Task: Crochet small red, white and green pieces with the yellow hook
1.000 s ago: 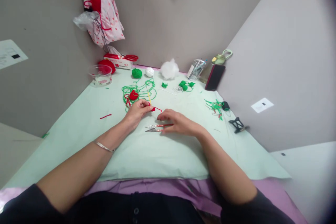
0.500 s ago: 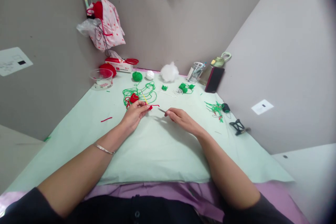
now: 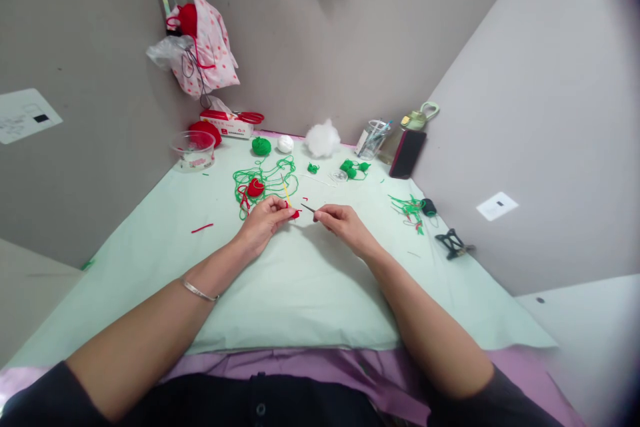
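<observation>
My left hand (image 3: 267, 221) pinches a small red crocheted piece (image 3: 296, 215) between thumb and fingers. A yellow-handled crochet hook (image 3: 287, 193) sticks up from the same hand, its thin tip pointing away from me. Just to the right, my right hand (image 3: 339, 223) is closed on small thread snips (image 3: 308, 208); only their slim dark blades show, pointing at the red piece. A short bit of red yarn (image 3: 305, 199) lies apart, beyond the blade tips. Behind my left hand are a red crocheted ball (image 3: 255, 187) and tangled green yarn (image 3: 273, 179).
Along the back stand a clear tub (image 3: 194, 152), a tissue box (image 3: 227, 125) with red scissors (image 3: 250, 117), a green yarn ball (image 3: 261, 146), white stuffing (image 3: 323, 139), a pen cup (image 3: 373, 140) and a phone (image 3: 408, 155). Green yarn scraps (image 3: 410, 208) lie right.
The red yarn tail on the crocheted piece is now short, and a cut bit lies separate. My left hand has shifted right and nearer to me, bringing the hook along; the snips have tilted.
</observation>
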Tool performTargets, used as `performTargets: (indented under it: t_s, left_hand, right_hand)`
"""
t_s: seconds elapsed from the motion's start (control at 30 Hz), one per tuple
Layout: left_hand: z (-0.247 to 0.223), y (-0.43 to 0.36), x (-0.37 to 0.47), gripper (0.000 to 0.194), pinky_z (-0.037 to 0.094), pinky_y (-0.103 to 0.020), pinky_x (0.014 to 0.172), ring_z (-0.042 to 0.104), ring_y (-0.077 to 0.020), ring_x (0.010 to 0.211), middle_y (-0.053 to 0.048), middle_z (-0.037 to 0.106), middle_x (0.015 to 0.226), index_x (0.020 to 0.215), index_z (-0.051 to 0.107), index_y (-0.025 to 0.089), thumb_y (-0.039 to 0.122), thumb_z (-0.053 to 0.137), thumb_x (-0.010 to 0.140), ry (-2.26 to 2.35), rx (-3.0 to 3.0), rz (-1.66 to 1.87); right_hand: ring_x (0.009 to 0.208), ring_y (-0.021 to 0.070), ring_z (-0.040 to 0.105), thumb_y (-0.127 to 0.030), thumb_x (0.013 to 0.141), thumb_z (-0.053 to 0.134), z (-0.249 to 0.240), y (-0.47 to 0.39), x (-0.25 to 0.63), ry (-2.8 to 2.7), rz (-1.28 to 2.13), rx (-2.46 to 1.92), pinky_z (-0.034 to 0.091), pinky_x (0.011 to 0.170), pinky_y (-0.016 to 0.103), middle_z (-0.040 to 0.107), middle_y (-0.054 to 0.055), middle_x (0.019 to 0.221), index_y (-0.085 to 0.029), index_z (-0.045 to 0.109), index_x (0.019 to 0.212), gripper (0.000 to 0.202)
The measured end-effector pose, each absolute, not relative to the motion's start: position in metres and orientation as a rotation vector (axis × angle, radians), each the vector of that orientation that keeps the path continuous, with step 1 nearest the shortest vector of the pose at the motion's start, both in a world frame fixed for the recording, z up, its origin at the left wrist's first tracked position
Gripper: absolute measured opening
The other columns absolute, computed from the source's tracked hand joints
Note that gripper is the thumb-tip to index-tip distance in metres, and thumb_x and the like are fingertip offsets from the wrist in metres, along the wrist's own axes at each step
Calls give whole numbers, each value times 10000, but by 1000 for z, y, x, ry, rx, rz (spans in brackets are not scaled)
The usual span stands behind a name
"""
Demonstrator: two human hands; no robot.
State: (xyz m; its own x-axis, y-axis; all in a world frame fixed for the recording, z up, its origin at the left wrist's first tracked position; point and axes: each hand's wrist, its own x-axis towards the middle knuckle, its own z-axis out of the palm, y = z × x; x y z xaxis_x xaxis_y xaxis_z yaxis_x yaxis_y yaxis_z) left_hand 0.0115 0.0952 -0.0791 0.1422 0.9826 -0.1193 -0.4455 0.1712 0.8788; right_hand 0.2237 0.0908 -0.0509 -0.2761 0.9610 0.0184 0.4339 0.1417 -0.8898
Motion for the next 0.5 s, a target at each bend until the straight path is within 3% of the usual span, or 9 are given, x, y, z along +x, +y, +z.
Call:
performTargets:
  t_s: [0.13, 0.2, 0.3, 0.4, 0.5]
  left_hand:
    - [-78, 96, 11, 355, 530, -275, 800, 689, -132, 767, 15, 687, 759, 756, 620, 176, 218, 944, 619, 836, 792, 1202]
    - [-76, 95, 11, 341, 537, -267, 814, 685, -123, 767, 15, 686, 763, 755, 624, 174, 199, 939, 626, 814, 782, 1189]
    - [-70, 91, 12, 305, 557, -277, 849, 689, -123, 775, 11, 689, 788, 761, 638, 175, 178, 923, 652, 756, 769, 1144]
    - [-58, 82, 15, 286, 574, -299, 883, 704, -138, 799, -2, 704, 834, 796, 654, 181, 172, 914, 678, 690, 757, 1079]
    - [-43, 69, 18, 280, 577, -303, 912, 718, -151, 835, -23, 721, 895, 830, 664, 185, 193, 913, 704, 620, 744, 1008]
  right_hand:
    - [635, 145, 461, -546, 849, 689, -59, 99, 230, -1684, 1016, -1391, 364, 616, 291, 533, -28, 644, -185, 712, 791, 367]
    - [747, 175, 531, -485, 804, 759, -62, 102, 234, -1607, 974, -1401, 408, 665, 296, 623, 15, 780, -195, 721, 860, 298]
    - [889, 200, 591, -455, 766, 815, -60, 103, 235, -1531, 1029, -1359, 468, 717, 297, 698, 70, 1002, -212, 736, 1002, 348]
    - [758, 180, 616, -600, 817, 738, -54, 96, 228, -1509, 1277, -1273, 503, 652, 300, 731, 91, 927, -181, 752, 963, 444]
    - [581, 126, 521, -710, 818, 673, -46, 84, 216, -1458, 1484, -1162, 476, 557, 278, 682, 51, 766, -171, 737, 904, 549]
